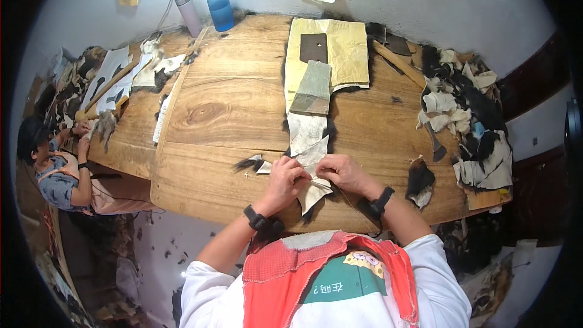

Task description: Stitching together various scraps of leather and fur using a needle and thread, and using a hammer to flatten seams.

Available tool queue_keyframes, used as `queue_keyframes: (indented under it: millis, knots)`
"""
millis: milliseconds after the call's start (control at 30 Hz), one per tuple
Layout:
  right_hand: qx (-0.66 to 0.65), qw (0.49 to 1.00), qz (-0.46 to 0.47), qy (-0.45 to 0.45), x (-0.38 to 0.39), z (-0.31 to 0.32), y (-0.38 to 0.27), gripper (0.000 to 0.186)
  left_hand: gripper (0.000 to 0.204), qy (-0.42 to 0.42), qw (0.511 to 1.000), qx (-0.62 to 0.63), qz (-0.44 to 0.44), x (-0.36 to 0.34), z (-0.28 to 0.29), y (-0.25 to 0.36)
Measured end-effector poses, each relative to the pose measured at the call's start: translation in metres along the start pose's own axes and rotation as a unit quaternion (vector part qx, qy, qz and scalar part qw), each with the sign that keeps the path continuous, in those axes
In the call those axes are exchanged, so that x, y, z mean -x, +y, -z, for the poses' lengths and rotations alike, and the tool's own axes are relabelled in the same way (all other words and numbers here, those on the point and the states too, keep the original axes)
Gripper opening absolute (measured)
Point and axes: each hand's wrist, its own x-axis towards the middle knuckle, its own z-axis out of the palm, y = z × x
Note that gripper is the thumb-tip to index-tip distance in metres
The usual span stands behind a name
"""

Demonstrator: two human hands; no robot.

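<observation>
A strip of pale-backed fur hide [314, 196] with dark hair at its edges lies near the table's front edge, in several joined or overlapping pieces. My left hand [286, 181] pinches its near part from the left. From the right, my right hand [346, 173] is closed at the same edge, fingertips almost meeting the left ones. Whatever the right fingertips pinch is too small to make out. A thin dark line, perhaps thread, runs down beside the right hand. Left of my left hand lies a small fur scrap [261, 164].
A grey block [313, 88] rests on the strip, beyond it a yellow sheet [349, 54] with a dark plate [313, 47]. Fur scraps [467, 109] pile up at right near a dark-bladed tool [435, 141]. Bottles [220, 7] stand at the back. Another person [57, 170] handles fur at left.
</observation>
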Motion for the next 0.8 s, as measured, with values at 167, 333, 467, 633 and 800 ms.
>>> queue_keyframes:
  millis: [167, 333, 467, 633, 800]
  knots:
    - [0.121, 0.992, -0.036, -0.018, -0.006, 0.0, -0.035, 0.028, 0.012, -0.011, 1.0, -0.009, 0.005, 0.001, 0.004, 0.005]
    - [0.181, 0.982, -0.055, 0.025, -0.007, -0.013, -0.035, 0.039, 0.012, -0.006, 1.0, -0.003, -0.007, -0.001, 0.002, 0.007]
    - [0.181, 0.979, -0.092, 0.004, -0.011, -0.014, -0.036, 0.039, 0.012, -0.004, 1.0, -0.012, -0.008, 0.0, 0.001, 0.006]
    - [0.173, 0.978, -0.112, -0.015, -0.013, -0.013, -0.04, 0.041, 0.01, 0.003, 1.0, -0.013, -0.012, 0.001, -0.003, -0.001]
    - [0.154, 0.986, -0.057, -0.02, -0.006, -0.032, -0.026, 0.034, 0.01, 0.021, 0.999, 0.014, -0.022, -0.002, -0.006, -0.004]
